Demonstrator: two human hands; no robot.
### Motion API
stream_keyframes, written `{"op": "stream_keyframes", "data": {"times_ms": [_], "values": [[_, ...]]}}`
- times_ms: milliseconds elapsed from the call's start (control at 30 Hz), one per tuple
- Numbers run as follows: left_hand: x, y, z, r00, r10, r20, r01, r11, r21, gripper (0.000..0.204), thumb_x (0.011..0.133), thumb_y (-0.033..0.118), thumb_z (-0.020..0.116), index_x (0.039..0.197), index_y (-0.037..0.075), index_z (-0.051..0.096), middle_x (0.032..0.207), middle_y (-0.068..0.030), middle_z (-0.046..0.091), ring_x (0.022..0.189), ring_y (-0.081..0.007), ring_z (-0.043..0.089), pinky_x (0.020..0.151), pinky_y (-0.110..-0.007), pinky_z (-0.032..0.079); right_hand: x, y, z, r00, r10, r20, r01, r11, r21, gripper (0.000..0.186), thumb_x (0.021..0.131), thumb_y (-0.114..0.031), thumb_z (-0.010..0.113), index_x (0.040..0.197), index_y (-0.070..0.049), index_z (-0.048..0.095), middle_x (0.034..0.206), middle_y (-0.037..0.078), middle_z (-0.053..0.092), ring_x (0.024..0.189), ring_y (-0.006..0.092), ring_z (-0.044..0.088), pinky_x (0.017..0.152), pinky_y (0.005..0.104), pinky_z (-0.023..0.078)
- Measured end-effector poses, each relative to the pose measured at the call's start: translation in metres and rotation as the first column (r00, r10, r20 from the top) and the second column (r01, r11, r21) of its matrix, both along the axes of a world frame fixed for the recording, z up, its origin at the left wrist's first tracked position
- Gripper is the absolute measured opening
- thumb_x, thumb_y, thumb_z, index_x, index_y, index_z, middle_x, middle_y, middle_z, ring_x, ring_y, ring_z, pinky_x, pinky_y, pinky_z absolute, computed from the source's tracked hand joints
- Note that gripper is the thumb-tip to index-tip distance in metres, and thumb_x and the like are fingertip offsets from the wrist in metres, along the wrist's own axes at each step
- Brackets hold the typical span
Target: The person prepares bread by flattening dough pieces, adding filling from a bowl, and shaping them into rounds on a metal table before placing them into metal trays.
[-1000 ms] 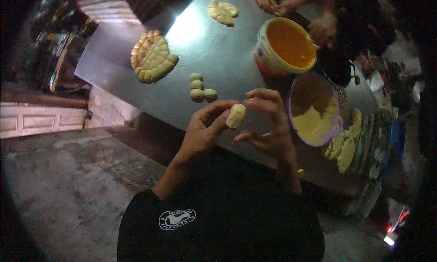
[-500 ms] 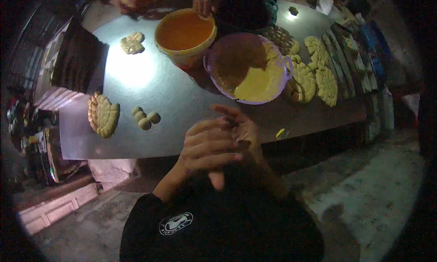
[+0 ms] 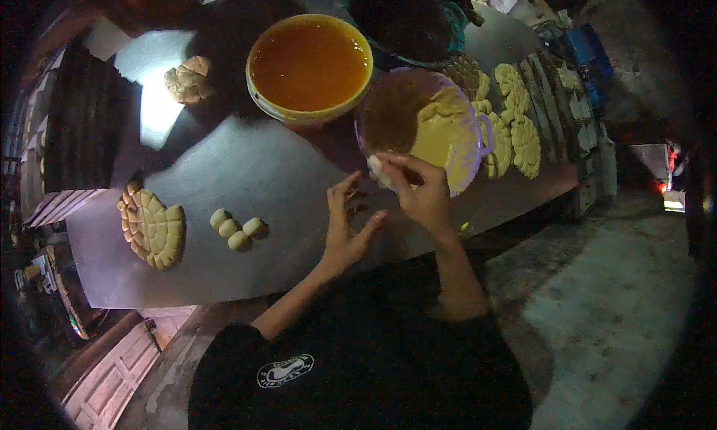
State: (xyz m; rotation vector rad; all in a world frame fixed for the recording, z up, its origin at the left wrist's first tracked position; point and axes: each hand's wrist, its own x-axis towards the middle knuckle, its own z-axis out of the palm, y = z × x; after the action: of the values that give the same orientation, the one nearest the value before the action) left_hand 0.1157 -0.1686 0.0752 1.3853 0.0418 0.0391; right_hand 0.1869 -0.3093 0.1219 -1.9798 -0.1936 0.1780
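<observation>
Between the thumb and fingers of my right hand point(image 3: 426, 195) is a small pale lump of dough point(image 3: 377, 170), held just in front of the lilac basin point(image 3: 479, 161). My left hand point(image 3: 347, 232) is beside it with the fingers loosely curved and the thumb apart, holding nothing. Yellowish paste point(image 3: 448, 139) partly fills the basin, much of it in shadow. To the left of my left hand, several small dough balls point(image 3: 239, 240) sit together on the metal table point(image 3: 284, 273). Farther left lies a rounded slab of dough point(image 3: 160, 228) marked into sections.
A bucket of orange liquid point(image 3: 310, 64) stands behind the hands, with a dark teal-rimmed tub point(image 3: 407, 19) beyond. Another dough piece point(image 3: 189, 80) lies at the far left. More dough slabs point(image 3: 525, 142) and stacked trays point(image 3: 553, 109) line the right side; dark stacked boards point(image 3: 82, 124) rise at left.
My hands, pressed together before, have come apart; the right now pinches a dough lump near the basin. The view has shifted, and another person's hand at the bucket rim is gone from sight.
</observation>
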Motion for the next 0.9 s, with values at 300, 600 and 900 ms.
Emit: {"op": "stream_keyframes", "data": {"times_ms": [300,600,900], "values": [[0.019,0.051,-0.028,0.932,-0.239,-0.273,0.176,0.956,-0.234,0.021,0.097,0.014,0.056,0.116,0.005,0.058,0.102,-0.0033,0.06,0.096,-0.0104,0.056,0.083,-0.025,0.047,0.028,0.01,-0.056,0.972,-0.214,-0.094,0.141,0.859,-0.492,0.053,0.102,-0.041,0.036,0.135,-0.001,0.046,0.116,0.023,0.061,0.105,0.0349,0.059,0.094,0.041,0.044],[0.028,0.101,0.038,0.733,-0.372,-0.569,-0.112,0.76,-0.64,0.038,0.099,0.033,0.051,0.122,0.003,0.056,0.111,-0.006,0.06,0.107,-0.0156,0.055,0.096,-0.032,0.043,-0.017,0.078,0.008,0.913,-0.108,-0.394,0.306,0.818,0.487,0.038,0.094,-0.008,0.055,0.13,0.0,0.047,0.12,0.014,0.056,0.104,0.0175,0.058,0.091,0.0319,0.048],[-0.019,0.107,0.048,0.846,-0.088,-0.526,-0.338,0.674,-0.656,0.036,0.095,0.029,0.059,0.12,0.004,0.059,0.124,-0.0054,0.055,0.115,-0.017,0.052,0.098,-0.031,0.042,-0.04,0.083,0.01,0.97,0.219,-0.102,-0.144,0.863,0.484,0.045,0.086,-0.004,0.067,0.129,-0.001,0.053,0.127,0.012,0.055,0.115,0.0245,0.056,0.09,0.037,0.053]]}}
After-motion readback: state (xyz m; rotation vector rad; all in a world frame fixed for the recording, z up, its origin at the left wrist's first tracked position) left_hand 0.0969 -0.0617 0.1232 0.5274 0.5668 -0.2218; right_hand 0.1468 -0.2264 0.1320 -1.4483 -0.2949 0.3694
